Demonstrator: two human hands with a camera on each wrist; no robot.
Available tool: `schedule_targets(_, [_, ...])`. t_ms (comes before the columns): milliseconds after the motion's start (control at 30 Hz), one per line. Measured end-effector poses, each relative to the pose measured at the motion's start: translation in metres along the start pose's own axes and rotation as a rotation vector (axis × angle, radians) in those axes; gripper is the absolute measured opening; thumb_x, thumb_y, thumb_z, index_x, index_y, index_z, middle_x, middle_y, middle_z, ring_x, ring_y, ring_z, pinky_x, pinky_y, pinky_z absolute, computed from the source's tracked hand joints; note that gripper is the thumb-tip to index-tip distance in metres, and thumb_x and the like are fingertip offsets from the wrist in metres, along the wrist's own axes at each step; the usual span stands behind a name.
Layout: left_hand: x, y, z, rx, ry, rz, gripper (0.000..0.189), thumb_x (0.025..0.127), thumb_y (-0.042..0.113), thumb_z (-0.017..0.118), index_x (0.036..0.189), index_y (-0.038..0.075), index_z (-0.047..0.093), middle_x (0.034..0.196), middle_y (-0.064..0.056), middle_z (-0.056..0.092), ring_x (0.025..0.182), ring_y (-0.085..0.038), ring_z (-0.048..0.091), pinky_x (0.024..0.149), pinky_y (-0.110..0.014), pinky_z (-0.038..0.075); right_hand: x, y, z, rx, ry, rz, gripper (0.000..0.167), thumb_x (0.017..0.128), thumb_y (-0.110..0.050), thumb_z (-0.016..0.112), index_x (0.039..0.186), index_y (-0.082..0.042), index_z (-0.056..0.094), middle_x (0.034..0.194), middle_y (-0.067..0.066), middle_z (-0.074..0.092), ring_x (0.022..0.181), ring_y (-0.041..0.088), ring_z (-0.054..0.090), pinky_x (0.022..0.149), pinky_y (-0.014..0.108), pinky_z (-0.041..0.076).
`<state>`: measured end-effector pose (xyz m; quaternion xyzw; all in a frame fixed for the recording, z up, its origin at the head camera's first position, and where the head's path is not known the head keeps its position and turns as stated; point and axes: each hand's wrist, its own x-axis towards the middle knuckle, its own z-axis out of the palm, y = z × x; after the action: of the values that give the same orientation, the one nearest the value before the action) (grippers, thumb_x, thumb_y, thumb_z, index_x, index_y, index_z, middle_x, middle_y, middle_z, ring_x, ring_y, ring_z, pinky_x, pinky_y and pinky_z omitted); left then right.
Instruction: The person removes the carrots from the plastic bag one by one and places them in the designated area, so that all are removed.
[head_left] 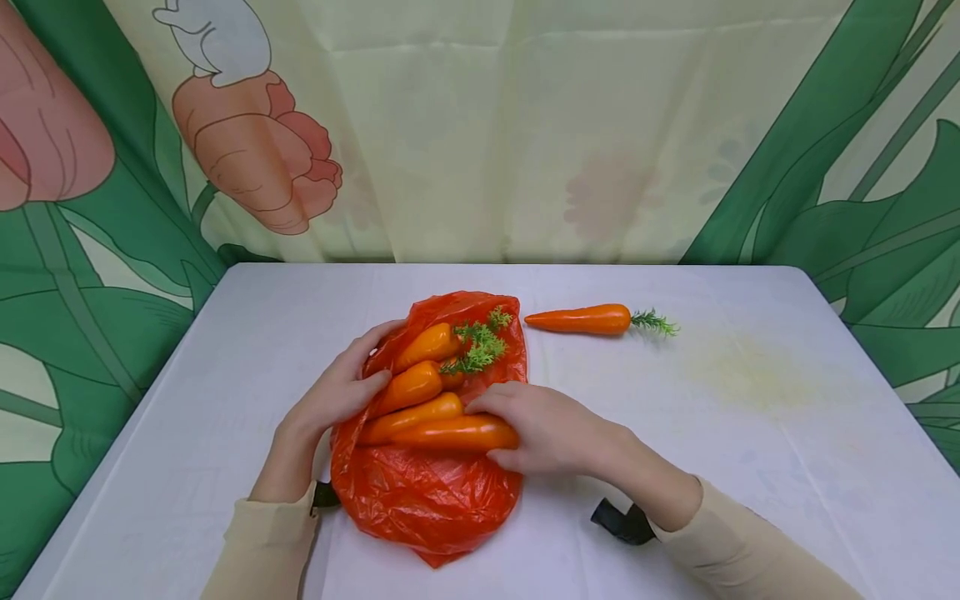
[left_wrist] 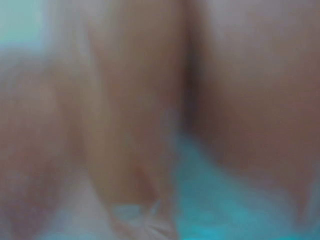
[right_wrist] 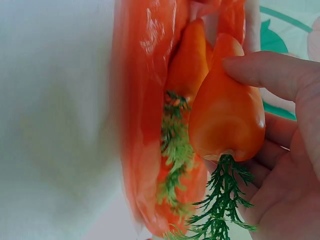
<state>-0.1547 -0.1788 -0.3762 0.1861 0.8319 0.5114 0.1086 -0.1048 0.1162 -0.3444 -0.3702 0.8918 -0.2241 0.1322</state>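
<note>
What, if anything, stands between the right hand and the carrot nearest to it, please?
Nothing visible: the right hand grips that carrot directly. The red bag lies beneath it, and the other bagged carrots lie on its far side.

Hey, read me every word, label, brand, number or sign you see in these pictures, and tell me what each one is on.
None: no readable text in any view.
Red plastic bag: no lettering shows.
Carrot in the right hand, seen at the right wrist: no label shows.
Backdrop: printed pictures only, no words.
Left wrist view: too blurred to make out any text.
</note>
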Motion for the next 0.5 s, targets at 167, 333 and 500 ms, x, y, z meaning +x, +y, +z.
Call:
schedule_targets(167, [0.0,0.001,0.0,-0.005,-0.002,-0.002,0.065,0.096,-0.002,0.05,0.156,0.022,0.036,0.151,-0.007,0.04,0.132,-0.032,0.043,0.105,-0.06,0.04,-0.006,0.006,-0.009,0.002,0.044,-0.004,0.046,0.087,-0.019,0.075,0.132,-0.013,0.064,0.128,-0.001,0.062,0.112,0.016,0.057,0.097,0.038,0.05])
schedule_targets(333, [0.0,0.001,0.0,-0.009,-0.002,-0.001,0.065,0.097,-0.002,0.05,0.156,0.023,0.036,0.151,-0.007,0.04,0.131,-0.033,0.043,0.105,-0.059,0.041,-0.013,0.012,-0.016,-0.013,0.081,0.005,0.044,0.086,-0.016,0.076,0.129,-0.013,0.064,0.124,-0.002,0.063,0.109,0.016,0.057,0.093,0.038,0.051])
schedule_targets(500, [0.0,0.0,-0.001,-0.014,-0.004,-0.004,0.065,0.097,-0.002,0.05,0.155,0.023,0.036,0.151,-0.007,0.04,0.131,-0.032,0.043,0.106,-0.06,0.04,-0.02,0.021,-0.023,-0.029,0.131,0.01,0.043,0.084,-0.013,0.076,0.126,-0.013,0.065,0.122,-0.003,0.063,0.105,0.016,0.056,0.091,0.039,0.051])
